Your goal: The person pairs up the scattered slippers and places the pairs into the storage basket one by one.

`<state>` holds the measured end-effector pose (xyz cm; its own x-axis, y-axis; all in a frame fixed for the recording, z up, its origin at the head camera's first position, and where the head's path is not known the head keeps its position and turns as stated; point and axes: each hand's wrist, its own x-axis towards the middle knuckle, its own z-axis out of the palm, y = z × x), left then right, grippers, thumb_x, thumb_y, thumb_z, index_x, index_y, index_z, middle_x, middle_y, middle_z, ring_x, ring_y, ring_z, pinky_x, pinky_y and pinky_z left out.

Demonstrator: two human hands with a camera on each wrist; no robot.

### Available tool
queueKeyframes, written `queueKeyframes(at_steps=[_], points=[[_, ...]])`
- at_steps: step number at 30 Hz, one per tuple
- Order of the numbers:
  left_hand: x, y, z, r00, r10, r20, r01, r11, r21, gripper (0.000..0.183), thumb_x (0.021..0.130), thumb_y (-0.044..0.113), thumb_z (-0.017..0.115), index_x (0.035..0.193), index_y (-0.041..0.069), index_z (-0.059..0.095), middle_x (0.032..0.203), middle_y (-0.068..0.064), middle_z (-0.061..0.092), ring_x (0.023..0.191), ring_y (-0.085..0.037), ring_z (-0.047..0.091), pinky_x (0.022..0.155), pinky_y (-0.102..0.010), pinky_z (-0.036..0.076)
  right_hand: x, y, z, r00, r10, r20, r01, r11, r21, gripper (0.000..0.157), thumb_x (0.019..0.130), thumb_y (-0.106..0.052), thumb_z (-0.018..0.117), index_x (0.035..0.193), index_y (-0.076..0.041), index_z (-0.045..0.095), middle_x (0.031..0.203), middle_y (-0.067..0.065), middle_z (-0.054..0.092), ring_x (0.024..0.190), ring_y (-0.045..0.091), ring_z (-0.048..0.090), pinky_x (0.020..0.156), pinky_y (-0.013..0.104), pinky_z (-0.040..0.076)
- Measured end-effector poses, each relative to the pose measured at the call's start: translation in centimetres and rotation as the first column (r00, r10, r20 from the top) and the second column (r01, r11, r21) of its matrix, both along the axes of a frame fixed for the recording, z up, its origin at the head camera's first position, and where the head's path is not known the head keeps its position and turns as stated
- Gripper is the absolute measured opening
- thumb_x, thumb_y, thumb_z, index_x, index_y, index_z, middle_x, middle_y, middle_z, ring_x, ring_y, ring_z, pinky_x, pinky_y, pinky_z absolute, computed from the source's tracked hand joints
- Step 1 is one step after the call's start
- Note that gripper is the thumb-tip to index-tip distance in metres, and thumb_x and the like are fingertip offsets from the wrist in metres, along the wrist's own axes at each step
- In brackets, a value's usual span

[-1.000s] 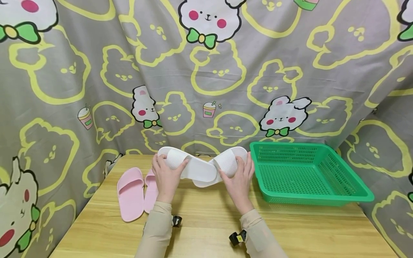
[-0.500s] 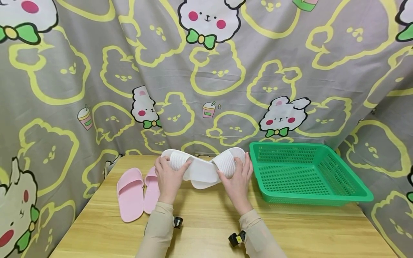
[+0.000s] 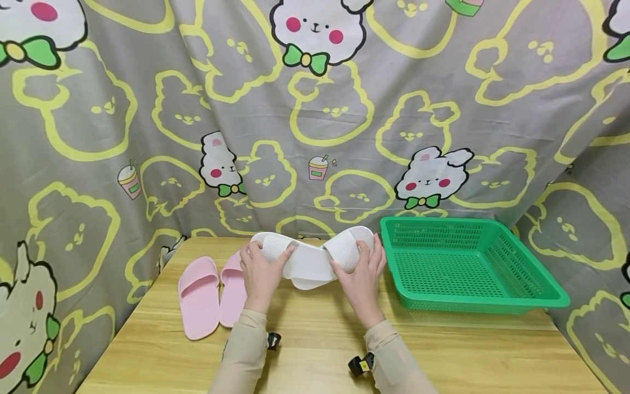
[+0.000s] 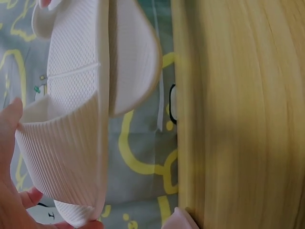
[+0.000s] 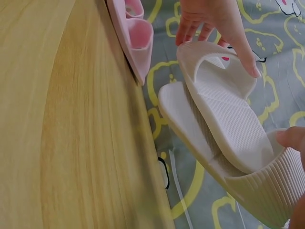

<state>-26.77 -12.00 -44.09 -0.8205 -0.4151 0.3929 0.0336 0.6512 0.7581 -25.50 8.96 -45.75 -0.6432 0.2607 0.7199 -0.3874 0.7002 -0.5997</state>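
Two white slide slippers are held in the air over the table, toes pointing outward and soles overlapping. My left hand (image 3: 263,273) grips the left white slipper (image 3: 279,247) at its ribbed strap, the thumb on the strap's inner edge. With my right hand (image 3: 363,282) I hold the right white slipper (image 3: 343,250) by its strap, thumb at the strap opening. In the right wrist view, the left slipper's sole (image 5: 233,124) lies over the right one's sole (image 5: 183,105), its heel reaching the right strap (image 5: 269,183). Some fingertips are hidden behind the slippers.
A pair of pink slippers, the outer one (image 3: 200,309) and the inner one (image 3: 232,301), lies on the wooden table (image 3: 310,350) at left, the inner partly behind my left hand. A green perforated basket (image 3: 472,303) stands at right. A patterned curtain (image 3: 275,120) hangs behind.
My left hand has moved a little to the right with its slipper, so the two white slippers overlap more. The right hand has hardly moved. The pink slippers and basket stay put.
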Motion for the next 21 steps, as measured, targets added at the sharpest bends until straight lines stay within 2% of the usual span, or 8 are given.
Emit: queueKeyframes(at_steps=[11,21], points=[[0.1,0.7,-0.2,1.000,-0.007,0.003,0.007,1.000,-0.016,0.082,0.073,0.071,0.069,0.112,0.004,0.041,0.125,-0.021,0.040,0.109,-0.041,0.044,0.089,-0.053,0.043,0.0,-0.2,0.0,1.000,-0.013,0.005,0.013,1.000,-0.017,0.073,0.063,-0.028,0.090,0.118,-0.003,0.049,0.151,0.026,0.026,0.136,0.045,0.021,0.109,0.061,0.022],[0.1,1.1,-0.4,1.000,-0.007,0.015,0.007,1.000,-0.012,0.080,0.075,0.070,0.068,0.109,0.004,0.038,0.112,-0.017,0.039,0.099,-0.036,0.043,0.087,-0.048,0.041,0.2,-0.3,0.1,0.999,-0.023,0.031,0.026,0.997,-0.077,0.074,0.064,-0.028,0.090,0.120,-0.004,0.047,0.152,0.025,0.023,0.137,0.045,0.020,0.111,0.060,0.020]])
